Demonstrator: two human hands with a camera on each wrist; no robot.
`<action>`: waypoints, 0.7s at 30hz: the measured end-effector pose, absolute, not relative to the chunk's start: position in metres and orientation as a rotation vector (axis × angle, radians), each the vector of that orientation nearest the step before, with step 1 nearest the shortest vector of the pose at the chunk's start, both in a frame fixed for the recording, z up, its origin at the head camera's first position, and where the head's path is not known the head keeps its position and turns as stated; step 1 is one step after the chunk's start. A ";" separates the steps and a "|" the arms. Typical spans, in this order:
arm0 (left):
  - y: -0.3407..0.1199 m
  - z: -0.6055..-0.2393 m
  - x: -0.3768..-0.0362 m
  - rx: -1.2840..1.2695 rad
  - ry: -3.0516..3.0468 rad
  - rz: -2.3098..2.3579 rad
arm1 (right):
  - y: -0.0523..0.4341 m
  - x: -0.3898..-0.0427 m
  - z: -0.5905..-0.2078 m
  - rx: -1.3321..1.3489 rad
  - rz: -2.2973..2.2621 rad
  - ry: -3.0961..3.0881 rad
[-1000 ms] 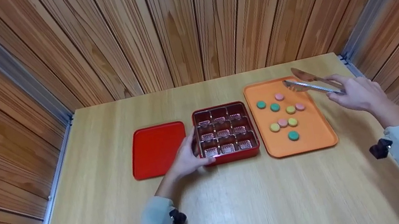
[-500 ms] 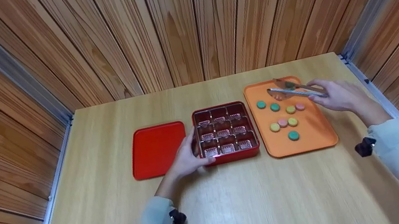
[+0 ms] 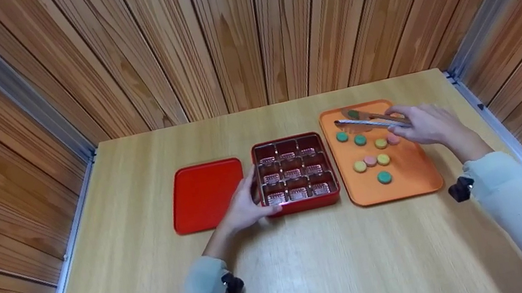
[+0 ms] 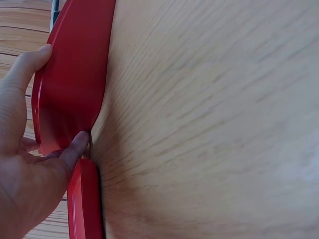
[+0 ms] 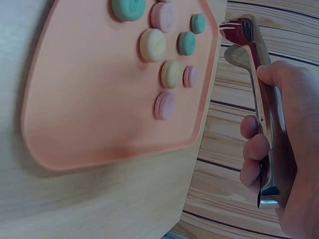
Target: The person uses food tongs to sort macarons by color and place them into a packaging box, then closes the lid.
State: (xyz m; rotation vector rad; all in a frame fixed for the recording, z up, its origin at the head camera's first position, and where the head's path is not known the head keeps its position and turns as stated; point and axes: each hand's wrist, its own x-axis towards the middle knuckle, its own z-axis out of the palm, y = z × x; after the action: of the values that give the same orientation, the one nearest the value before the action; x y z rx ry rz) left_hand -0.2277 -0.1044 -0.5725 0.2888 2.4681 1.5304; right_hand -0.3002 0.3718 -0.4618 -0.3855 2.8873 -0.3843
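Note:
My left hand (image 3: 242,209) grips the near left corner of a red box (image 3: 309,204), thumb on the front wall and fingers along the left side. A dark divider with nine-pocket style rows of square compartments lines the box; they hold nothing. My right hand (image 3: 429,125) holds metal tongs (image 5: 271,109), thumb on one arm and fingers curled round the other. The tong tips stand apart above the far left part of an orange tray (image 3: 366,195). Several macarons lie on the tray, such as a green macaron (image 3: 384,177) and a yellow macaron (image 3: 359,166). The tongs cover part of the tray.
A flat red lid (image 3: 208,196) lies on the wooden table (image 3: 314,266) left of the box, close by my left hand. The orange tray stands just right of the box. Wood-panelled walls (image 3: 242,37) enclose the table at the back and sides.
My right hand has moved left with the tongs, from the tray's far right corner to over its far left part. The left hand and box have stayed put.

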 end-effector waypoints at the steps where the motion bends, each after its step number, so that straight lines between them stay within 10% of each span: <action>1: -0.105 -0.573 -0.228 0.286 2.470 1.526 | 0.370 -0.301 -0.462 -0.379 -0.384 2.883; 21: -0.104 -0.575 -0.228 0.312 2.457 1.580 | 0.361 -0.316 -0.486 -0.329 -0.448 2.821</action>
State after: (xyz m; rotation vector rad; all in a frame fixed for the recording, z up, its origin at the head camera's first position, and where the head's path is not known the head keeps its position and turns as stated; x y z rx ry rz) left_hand -0.2285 -0.1042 -0.5753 0.3117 2.4568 1.5803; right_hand -0.3162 0.3615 -0.4862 -0.3288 2.8208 -0.4476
